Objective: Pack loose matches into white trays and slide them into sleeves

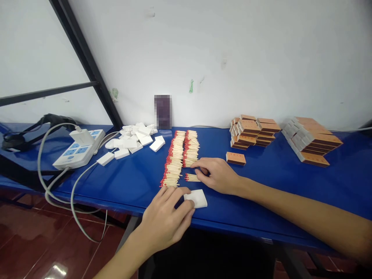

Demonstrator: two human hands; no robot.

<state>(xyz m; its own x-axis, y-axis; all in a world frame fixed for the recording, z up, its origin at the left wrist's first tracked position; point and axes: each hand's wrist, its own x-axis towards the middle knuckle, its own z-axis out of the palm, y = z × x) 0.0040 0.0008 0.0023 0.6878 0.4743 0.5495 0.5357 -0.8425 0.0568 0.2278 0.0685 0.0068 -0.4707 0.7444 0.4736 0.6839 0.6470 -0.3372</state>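
My left hand (170, 213) holds a small white tray (200, 198) at the table's front edge, thumb and fingers closed around its left end. My right hand (216, 174) reaches in from the right. Its index fingertip touches the near end of the right-hand row of red-tipped matches (191, 147). Its thumb is at a small separate group of matches (191, 177), covering their right ends; a gap shows between thumb and index finger. The other fingers are curled and partly hidden. To the left runs a longer row of matches (174, 159), heads mostly to the left.
A heap of white trays (136, 137) lies at the back left, beside a power strip (80, 149) with looping cables. One matchbox (236, 158) lies right of my hand. Behind it are stacked matchboxes (252, 131) and another stack (314, 139). A blurred dark object (162, 111) leans on the wall.
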